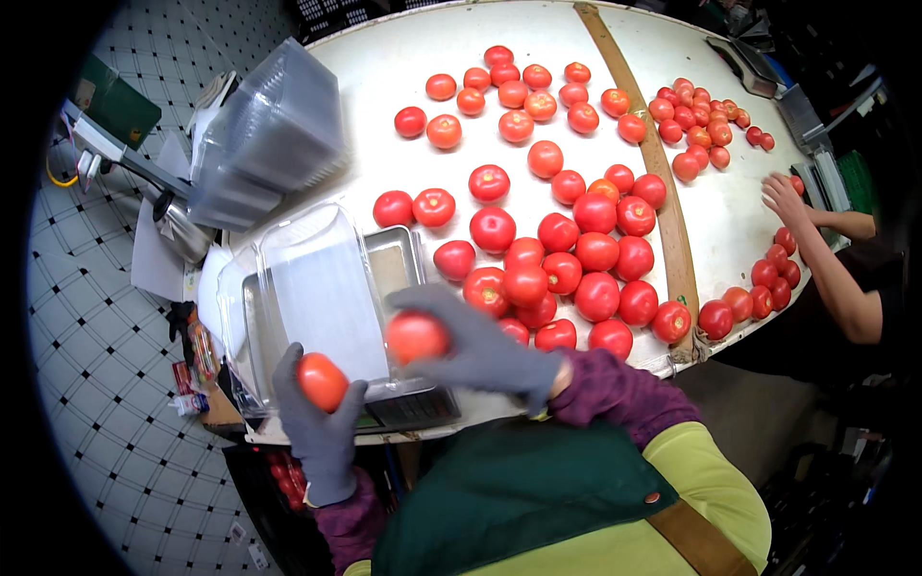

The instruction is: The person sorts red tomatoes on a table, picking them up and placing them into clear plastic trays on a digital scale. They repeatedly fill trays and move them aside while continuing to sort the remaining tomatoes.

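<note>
Both my hands wear grey gloves. My left hand [317,434] is closed round a red tomato [322,381], over the near edge of a clear plastic container [322,288]. To its right, my right hand [471,346] grips another tomato [417,337], slightly blurred. The container stands with its lid raised on a metal scale tray [393,257]; a white liner shows through the plastic. Several loose tomatoes [596,252] lie close together just beyond my right hand. Farther back, more tomatoes [515,126] are spread over the white table [370,158].
A tall stack of clear containers [279,125] stands at the table's left edge. A wooden strip [663,192] divides the tabletop. Beyond it lie more tomatoes [699,125], near a co-worker's bare hands [786,200]. Below the left edge, a dark crate holds tomatoes [286,480].
</note>
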A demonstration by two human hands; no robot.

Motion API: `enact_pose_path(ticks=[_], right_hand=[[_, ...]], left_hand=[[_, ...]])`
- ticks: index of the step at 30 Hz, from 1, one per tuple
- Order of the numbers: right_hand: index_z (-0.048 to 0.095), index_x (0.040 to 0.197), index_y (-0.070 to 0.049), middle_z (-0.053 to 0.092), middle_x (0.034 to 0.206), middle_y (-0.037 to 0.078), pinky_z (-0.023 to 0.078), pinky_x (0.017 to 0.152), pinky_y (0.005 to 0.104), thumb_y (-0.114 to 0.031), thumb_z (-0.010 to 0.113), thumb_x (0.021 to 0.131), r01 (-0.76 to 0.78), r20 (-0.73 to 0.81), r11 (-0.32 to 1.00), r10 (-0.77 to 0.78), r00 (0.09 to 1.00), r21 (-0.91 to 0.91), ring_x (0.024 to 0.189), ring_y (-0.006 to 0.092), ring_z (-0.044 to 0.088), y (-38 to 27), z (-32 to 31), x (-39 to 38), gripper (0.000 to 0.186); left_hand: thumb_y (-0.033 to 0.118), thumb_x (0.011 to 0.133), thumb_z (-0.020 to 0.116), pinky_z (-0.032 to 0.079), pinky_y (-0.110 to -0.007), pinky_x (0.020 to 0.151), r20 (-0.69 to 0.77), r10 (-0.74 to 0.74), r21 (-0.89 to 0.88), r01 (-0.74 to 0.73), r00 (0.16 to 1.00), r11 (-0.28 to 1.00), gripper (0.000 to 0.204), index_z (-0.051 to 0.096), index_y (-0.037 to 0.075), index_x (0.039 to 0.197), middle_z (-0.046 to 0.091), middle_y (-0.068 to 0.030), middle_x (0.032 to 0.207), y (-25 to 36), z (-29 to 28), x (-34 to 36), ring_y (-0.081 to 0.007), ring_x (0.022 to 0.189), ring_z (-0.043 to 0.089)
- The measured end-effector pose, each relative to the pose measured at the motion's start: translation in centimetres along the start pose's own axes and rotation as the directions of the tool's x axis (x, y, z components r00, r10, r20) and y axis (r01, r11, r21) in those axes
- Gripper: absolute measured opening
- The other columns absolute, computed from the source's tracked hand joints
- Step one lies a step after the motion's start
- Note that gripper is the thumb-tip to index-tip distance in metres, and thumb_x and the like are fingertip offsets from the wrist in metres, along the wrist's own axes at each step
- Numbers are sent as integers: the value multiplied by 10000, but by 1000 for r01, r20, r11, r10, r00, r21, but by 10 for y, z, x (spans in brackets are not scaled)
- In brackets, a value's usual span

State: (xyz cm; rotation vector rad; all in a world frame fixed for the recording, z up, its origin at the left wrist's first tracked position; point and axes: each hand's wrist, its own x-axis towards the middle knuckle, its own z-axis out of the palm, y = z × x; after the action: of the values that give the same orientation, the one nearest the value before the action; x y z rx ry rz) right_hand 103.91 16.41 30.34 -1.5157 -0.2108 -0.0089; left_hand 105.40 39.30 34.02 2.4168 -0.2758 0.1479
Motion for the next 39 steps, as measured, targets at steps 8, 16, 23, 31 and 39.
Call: enact_pose_path(ticks=[8, 16, 23, 31, 39], right_hand=[[531, 929, -22, 525, 949, 126, 479, 786, 373, -201, 619, 784, 536, 444, 504, -301, 844, -678, 901, 293, 554, 28, 63, 36, 246], [573, 1049, -75, 593, 1005, 107, 489, 748, 408, -205, 628, 843, 280, 154, 715, -237, 959, -640, 882, 301, 588, 19, -50, -1, 249], [571, 1187, -87, 614, 1038, 130, 485, 817, 429, -213, 623, 845, -99, -154, 735, -7, 988, -670, 919, 327, 598, 49, -212, -6, 369], [519, 1106, -24, 582, 1025, 183, 504, 751, 447, -182, 700, 738, -116, -240, 419, -258, 936, -901, 888, 352, 604, 108, -339, 109, 439], [507, 1087, -94, 554, 1008, 172, 505, 721, 436, -163, 708, 711, -321, -347, 174, -148, 926, -931, 907, 337, 589, 163, -364, 195, 433]], left_hand=[[217, 740, 717, 425, -466, 898, 411, 67, 478, -278, 909, 833, 629, 503, 103, 1321, 509, -164, 1278, -58, -5, 13, -381, 1071, 521], [191, 759, 714, 432, -441, 912, 372, 243, 176, -325, 896, 929, 504, 576, 60, 1226, 566, -169, 1206, -2, 0, 41, -356, 1081, 535], [232, 808, 696, 456, -422, 902, 526, 506, -27, -581, 684, 814, 463, 571, 74, 1224, 588, -152, 1183, 110, 93, 118, -340, 1066, 565], [337, 831, 654, 448, -431, 933, 575, 281, 139, -430, 769, 892, 579, 481, 86, 1324, 538, -174, 1250, 140, 274, 236, -357, 1114, 548], [315, 726, 740, 463, -440, 927, 392, 275, 94, -336, 878, 937, 701, 457, 48, 1310, 491, -225, 1285, 121, 405, 290, -379, 1126, 539]])
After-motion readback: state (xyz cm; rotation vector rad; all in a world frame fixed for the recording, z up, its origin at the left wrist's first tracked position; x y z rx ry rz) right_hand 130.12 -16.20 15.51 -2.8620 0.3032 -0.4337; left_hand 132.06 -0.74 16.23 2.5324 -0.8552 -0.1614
